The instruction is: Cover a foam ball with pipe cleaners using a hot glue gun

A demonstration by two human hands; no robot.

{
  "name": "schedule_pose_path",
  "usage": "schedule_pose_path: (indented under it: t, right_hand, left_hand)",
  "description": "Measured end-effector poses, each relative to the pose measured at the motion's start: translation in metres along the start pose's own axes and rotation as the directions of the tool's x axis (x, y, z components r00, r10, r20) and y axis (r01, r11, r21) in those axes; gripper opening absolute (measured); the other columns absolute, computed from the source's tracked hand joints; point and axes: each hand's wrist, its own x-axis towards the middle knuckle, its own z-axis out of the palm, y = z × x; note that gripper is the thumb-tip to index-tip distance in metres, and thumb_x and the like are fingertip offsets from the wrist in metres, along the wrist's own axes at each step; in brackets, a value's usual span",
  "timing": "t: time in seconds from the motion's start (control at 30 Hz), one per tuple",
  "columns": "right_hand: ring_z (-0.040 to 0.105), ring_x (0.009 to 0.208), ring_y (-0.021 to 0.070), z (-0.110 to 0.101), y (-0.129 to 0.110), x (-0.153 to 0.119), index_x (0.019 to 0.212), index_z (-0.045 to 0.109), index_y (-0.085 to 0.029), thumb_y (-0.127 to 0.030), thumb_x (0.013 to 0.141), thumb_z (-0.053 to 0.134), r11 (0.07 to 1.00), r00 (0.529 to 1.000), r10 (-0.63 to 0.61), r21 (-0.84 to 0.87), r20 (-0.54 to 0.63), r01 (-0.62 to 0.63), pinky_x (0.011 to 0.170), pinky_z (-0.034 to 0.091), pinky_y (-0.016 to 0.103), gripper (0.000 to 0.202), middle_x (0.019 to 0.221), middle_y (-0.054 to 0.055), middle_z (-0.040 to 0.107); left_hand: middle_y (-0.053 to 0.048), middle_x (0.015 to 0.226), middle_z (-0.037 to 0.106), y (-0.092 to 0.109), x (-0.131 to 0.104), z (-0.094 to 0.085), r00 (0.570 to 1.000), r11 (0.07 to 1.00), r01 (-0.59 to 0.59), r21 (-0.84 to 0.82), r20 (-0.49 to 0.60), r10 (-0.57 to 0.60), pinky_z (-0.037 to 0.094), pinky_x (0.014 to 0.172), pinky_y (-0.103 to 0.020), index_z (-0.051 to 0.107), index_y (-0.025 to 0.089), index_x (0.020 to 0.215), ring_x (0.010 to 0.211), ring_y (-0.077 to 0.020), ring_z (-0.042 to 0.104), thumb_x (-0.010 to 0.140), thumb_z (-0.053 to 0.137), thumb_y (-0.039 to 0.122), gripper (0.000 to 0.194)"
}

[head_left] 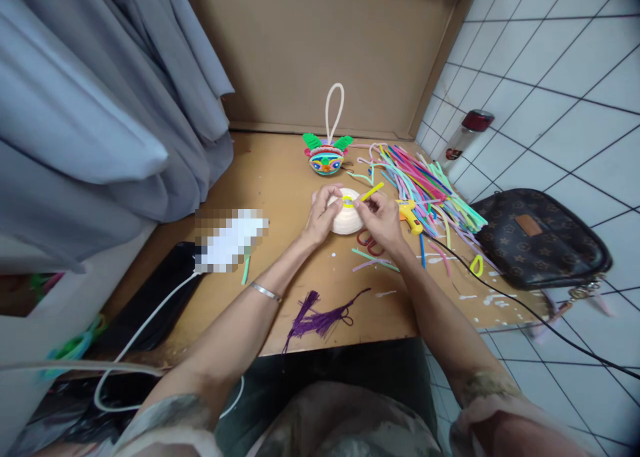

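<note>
A round white coiled piece [347,222] is held over the middle of the table, with a small yellow ring [347,201] on its top. My left hand [324,212] is closed around its left side, thumb near the ring. From the right, my right hand [381,218] pinches a yellow pipe cleaner [373,191], whose free end sticks up to the upper right. The fingertips of that hand are close to the ring. Just to the right lies a yellow hot glue gun [411,217]. Red-handled scissors [370,242] lie partly under my right hand.
Behind stands a colourful lion-head ornament [326,158] with a white loop. A heap of pipe cleaners [425,184], a brown bag [540,240] and a bottle [467,137] are at right. A purple tassel [320,320] lies in front; a black cable [480,280] crosses the right side.
</note>
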Motion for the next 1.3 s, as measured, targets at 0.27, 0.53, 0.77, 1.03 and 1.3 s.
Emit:
schedule_pose_path:
  t: [0.27, 0.53, 0.77, 1.03, 1.3]
  right_hand:
    - [0.051, 0.061, 0.0131, -0.0006, 0.0056, 0.0003, 0.074, 0.067, -0.020, -0.039, 0.083, 0.070, 0.997, 0.996, 0.081, 0.010, 0.035, -0.081, 0.060, 0.042, 0.029, 0.022, 0.067, -0.001, 0.059]
    - [0.054, 0.063, 0.0151, -0.0008, 0.0016, -0.0033, 0.072, 0.065, -0.021, -0.051, 0.086, 0.071, 0.997, 0.999, 0.026, -0.069, 0.020, -0.025, 0.060, 0.044, 0.030, 0.034, 0.068, 0.000, 0.060]
    - [0.055, 0.064, 0.0152, -0.0014, 0.0029, -0.0043, 0.068, 0.060, -0.022, -0.042, 0.087, 0.071, 0.994, 1.000, 0.017, -0.109, 0.015, -0.015, 0.062, 0.043, 0.031, 0.029, 0.069, 0.000, 0.058]
    - [0.058, 0.067, 0.0180, -0.0023, 0.0013, -0.0030, 0.070, 0.064, -0.023, -0.058, 0.088, 0.069, 0.996, 1.000, 0.000, -0.092, 0.005, 0.001, 0.063, 0.046, 0.033, 0.040, 0.068, 0.002, 0.060]
    - [0.057, 0.066, 0.0179, -0.0022, 0.0042, -0.0024, 0.068, 0.061, -0.024, -0.061, 0.087, 0.068, 0.996, 1.000, 0.017, -0.088, 0.012, -0.016, 0.060, 0.045, 0.032, 0.042, 0.066, 0.001, 0.057]
  left_hand:
    - [-0.009, 0.114, 0.059, 0.0046, 0.0033, -0.0041, 0.997, 0.997, -0.073, -0.014, -0.022, 0.073, 0.046, 0.112, -0.045, 0.060, 0.026, 0.103, 0.119, -0.0281, 0.057, 0.095, 0.046, 0.077, 0.053]
    - [-0.012, 0.130, 0.062, 0.0081, -0.0031, -0.0045, 1.000, 0.995, -0.020, -0.094, 0.004, 0.020, 0.048, 0.113, -0.045, 0.056, 0.025, 0.105, 0.123, -0.0277, 0.060, 0.098, 0.046, 0.073, 0.049]
    - [-0.013, 0.136, 0.062, 0.0021, -0.0037, -0.0052, 0.999, 0.992, -0.013, -0.128, 0.041, 0.018, 0.048, 0.115, -0.048, 0.057, 0.025, 0.106, 0.129, -0.0299, 0.060, 0.096, 0.049, 0.072, 0.049]
    - [-0.014, 0.132, 0.064, 0.0086, -0.0013, -0.0057, 0.996, 0.995, -0.072, -0.063, 0.044, 0.075, 0.046, 0.118, -0.049, 0.061, 0.025, 0.104, 0.133, -0.0300, 0.059, 0.097, 0.043, 0.076, 0.055]
    - [-0.014, 0.129, 0.066, 0.0095, 0.0001, -0.0065, 0.992, 0.993, -0.115, -0.007, 0.049, 0.115, 0.047, 0.115, -0.050, 0.065, 0.025, 0.101, 0.130, -0.0307, 0.061, 0.098, 0.040, 0.077, 0.058]
